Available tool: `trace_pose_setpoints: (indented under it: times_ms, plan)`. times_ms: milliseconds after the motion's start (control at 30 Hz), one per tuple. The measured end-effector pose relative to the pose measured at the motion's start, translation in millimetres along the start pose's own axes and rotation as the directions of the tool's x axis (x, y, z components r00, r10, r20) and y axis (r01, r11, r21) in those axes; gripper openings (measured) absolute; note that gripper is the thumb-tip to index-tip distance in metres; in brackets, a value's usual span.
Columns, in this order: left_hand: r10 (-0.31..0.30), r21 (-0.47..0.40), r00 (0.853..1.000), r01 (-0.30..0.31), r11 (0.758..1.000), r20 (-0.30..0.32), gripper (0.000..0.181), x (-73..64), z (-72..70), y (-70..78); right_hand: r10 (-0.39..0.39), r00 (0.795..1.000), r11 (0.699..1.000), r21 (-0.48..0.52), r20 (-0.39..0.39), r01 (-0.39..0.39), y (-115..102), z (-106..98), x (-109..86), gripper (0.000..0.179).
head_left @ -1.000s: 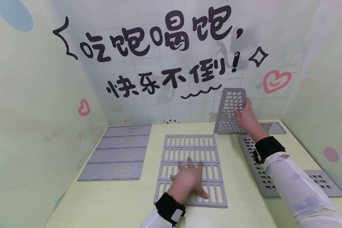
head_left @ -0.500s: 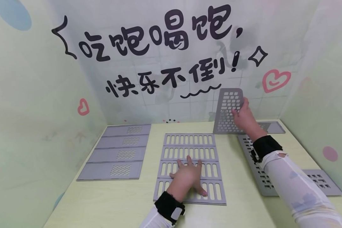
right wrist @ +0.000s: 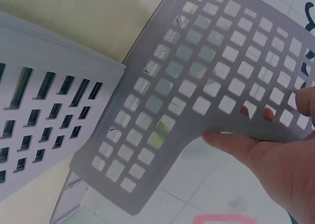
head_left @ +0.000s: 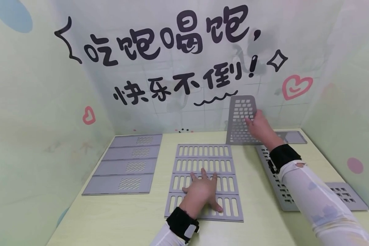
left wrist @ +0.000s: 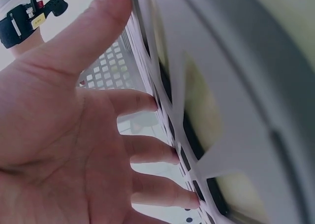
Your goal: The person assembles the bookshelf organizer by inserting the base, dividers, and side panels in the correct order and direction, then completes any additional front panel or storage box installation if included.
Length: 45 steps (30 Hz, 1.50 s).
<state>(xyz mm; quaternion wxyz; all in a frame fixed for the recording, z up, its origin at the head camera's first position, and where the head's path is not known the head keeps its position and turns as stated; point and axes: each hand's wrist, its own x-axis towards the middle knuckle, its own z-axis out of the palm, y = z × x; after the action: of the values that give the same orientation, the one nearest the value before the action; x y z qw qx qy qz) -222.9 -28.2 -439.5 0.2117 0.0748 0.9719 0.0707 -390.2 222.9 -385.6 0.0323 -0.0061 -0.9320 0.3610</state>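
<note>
My right hand (head_left: 259,127) grips the edge of a grey L-shaped perforated panel (head_left: 230,119), thumb on the near face. The panel stands upright at the back of the table, its lower edge at the tabletop. In the right wrist view, fingertips show through holes of the perforated panel (right wrist: 189,124). With fingers spread, my left hand (head_left: 201,189) rests on a grey slotted panel (head_left: 203,158) made up of several rows. The left wrist view shows the left fingertips (left wrist: 189,198) touching its bars.
Grey panels with small hatched vents (head_left: 117,167) lie in a column at the left. Another perforated panel (head_left: 361,204) lies at the right, partly under my right sleeve (head_left: 313,191). A plain grey panel (head_left: 296,137) sits in the back right corner. A printed wall (head_left: 184,119) closes the back.
My right hand has moved a little to the left, carrying the upright perforated panel along the back edge. The left hand stays in place on the slotted panel.
</note>
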Motion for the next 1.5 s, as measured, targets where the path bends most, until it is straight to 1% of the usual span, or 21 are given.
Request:
trace_pose_setpoints:
  times_ms: [133, 233, 333, 467, 533, 633, 733, 767, 800, 900, 933, 1033, 1100, 1200, 1267, 1400, 1500]
  plan:
    - [-0.005, 0.005, 1.0, 0.005, 1.0, 0.005, 0.131, 0.0, 0.1, -0.3, 0.013, 0.999, 0.994, -0.108, 0.053, -0.008, -1.6, 5.1, 3.1, 0.066]
    - [-0.007, 0.008, 1.0, 0.007, 1.0, 0.007, 0.131, 0.0, 1.1, -0.7, 0.031, 0.995, 0.988, -0.151, 0.094, -0.016, -6.1, 11.7, 5.1, 0.066]
    - [-0.006, 0.0, 1.0, 0.006, 1.0, 0.005, 0.131, 0.3, 2.0, -1.2, 0.032, 0.991, 0.984, -0.179, 0.132, -0.007, -15.0, 20.2, 6.0, 0.066]
    - [-0.004, -0.007, 1.0, 0.004, 1.0, 0.007, 0.132, 1.9, 1.9, -1.5, -0.012, 0.984, 0.975, -0.215, 0.178, 0.051, -31.3, 34.9, 8.5, 0.061]
    - [-0.004, -0.009, 1.0, 0.004, 1.0, 0.01, 0.134, 3.0, 1.7, -1.7, -0.027, 0.983, 0.97, -0.233, 0.183, 0.07, -39.6, 41.9, 9.2, 0.059]
    - [-0.003, -0.017, 1.0, 0.003, 1.0, 0.022, 0.134, 4.4, 0.7, -1.6, -0.055, 0.979, 0.951, -0.289, 0.195, 0.111, -50.5, 50.9, 10.3, 0.054]
    - [-0.001, -0.025, 0.999, 0.001, 1.0, 0.033, 0.133, 5.3, -0.9, -1.3, -0.063, 0.973, 0.942, -0.308, 0.224, 0.132, -61.3, 57.5, 10.3, 0.051]
    - [0.001, -0.031, 0.999, 0.001, 1.0, 0.038, 0.133, 5.5, -1.4, -1.3, -0.065, 0.969, 0.943, -0.302, 0.238, 0.137, -64.3, 59.3, 10.2, 0.052]
    - [0.0, -0.035, 0.999, 0.001, 0.999, 0.043, 0.133, 5.5, -2.2, -1.4, -0.063, 0.966, 0.952, -0.276, 0.253, 0.134, -67.4, 60.9, 9.8, 0.055]
    - [0.007, -0.047, 0.999, -0.004, 0.999, 0.047, 0.13, 6.1, -2.9, -3.1, -0.066, 0.961, 0.969, -0.211, 0.268, 0.126, -73.6, 66.5, 9.0, 0.061]
    - [0.009, -0.046, 0.999, -0.006, 0.999, 0.052, 0.129, 6.1, -3.1, -3.9, -0.082, 0.959, 0.966, -0.213, 0.271, 0.143, -75.4, 68.9, 8.8, 0.06]
    - [0.007, -0.046, 0.998, -0.004, 0.999, 0.064, 0.124, 6.0, -2.7, -6.3, -0.1, 0.959, 0.969, -0.193, 0.264, 0.154, -80.7, 78.5, 7.4, 0.063]
    - [0.008, -0.042, 0.997, -0.004, 0.999, 0.074, 0.121, 5.9, -2.3, -7.2, -0.086, 0.962, 0.974, -0.18, 0.26, 0.136, -86.7, 86.0, 5.6, 0.069]
    - [0.01, -0.041, 0.997, -0.006, 0.999, 0.08, 0.12, 6.2, -1.8, -7.1, -0.057, 0.968, 0.988, -0.123, 0.246, 0.089, -98.2, 99.4, 4.1, 0.08]
    - [0.015, -0.043, 0.996, -0.012, 0.999, 0.083, 0.12, 6.7, -1.6, -6.3, -0.042, 0.966, 0.994, -0.083, 0.253, 0.065, -107.4, 108.5, 3.8, 0.085]
    - [0.027, -0.043, 0.996, -0.024, 0.999, 0.082, 0.119, 6.9, -1.2, -4.6, -0.056, 0.959, 0.998, -0.021, 0.277, 0.064, -123.4, 124.1, 4.8, 0.091]
    - [0.037, -0.042, 0.996, -0.034, 0.999, 0.08, 0.12, 6.3, -1.0, -3.6, -0.061, 0.958, 0.998, 0.024, 0.28, 0.056, -130.5, 129.0, 3.6, 0.093]
